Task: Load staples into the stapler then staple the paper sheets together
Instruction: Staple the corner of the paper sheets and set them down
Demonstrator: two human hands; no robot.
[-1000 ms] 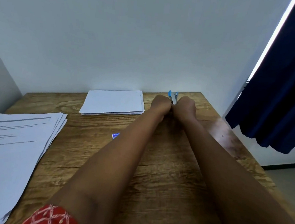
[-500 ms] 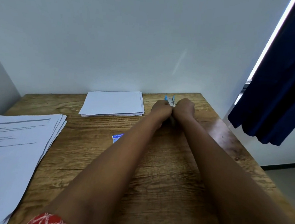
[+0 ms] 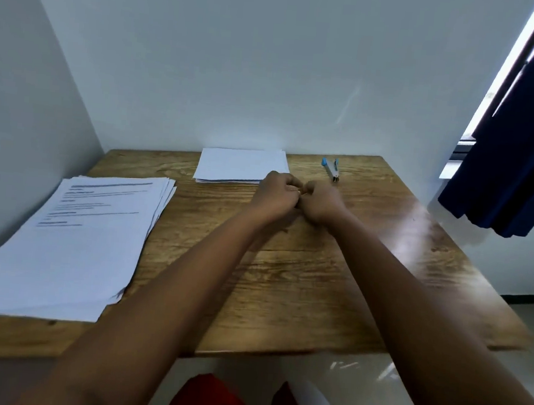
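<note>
Two hands, left (image 3: 275, 194) and right (image 3: 320, 203), are pressed together, fingers curled; grip contents cannot be told, near the stapler (image 3: 331, 168).

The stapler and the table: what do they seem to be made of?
Stapler: probably blue plastic ends with a pale metal body, judging by its grey sheen. Table: wood or wood veneer, showing grain and a glossy glare.

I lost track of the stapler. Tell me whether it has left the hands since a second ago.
Yes. The stapler now lies alone on the table near the far edge, right of the blank paper stack, beyond both hands.
</note>
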